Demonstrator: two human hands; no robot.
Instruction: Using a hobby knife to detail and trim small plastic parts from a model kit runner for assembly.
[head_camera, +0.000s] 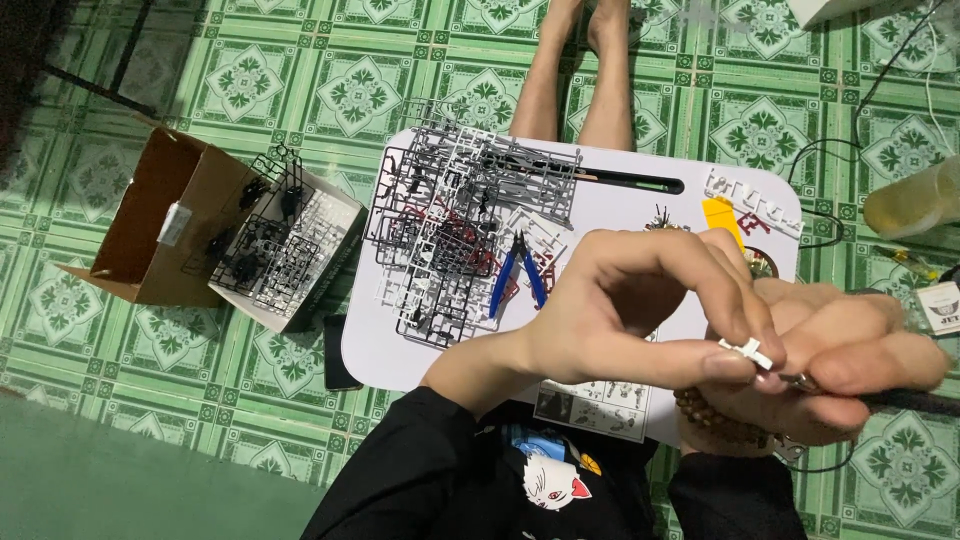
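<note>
Below, a green patterned tiled floor (300, 90) is seen, and on it a small white lap table (620, 205) is set, with the person's bare legs (575, 80) stretched out beyond its far edge. To the left of the table an open brown cardboard box (150, 220) is placed, and just beside it a white box (310, 260) filled with dark plastic part frames. The left half of the table is covered by a heap of grey, white and dark red part frames (460, 230), and blue-handled nippers (515, 270) are laid on that heap. A printed instruction sheet (595, 405) is partly hidden under the hands at the near edge. A dark phone (338, 355) is left on the floor by the table's near left corner. Nothing stands between the hands. A small white plastic part (748, 351) is pinched between thumb and forefinger of the left hand (640, 310), its other fingers curled. The right hand (830, 370) is closed around a slim tool (800, 381), touching the part from the right.
</note>
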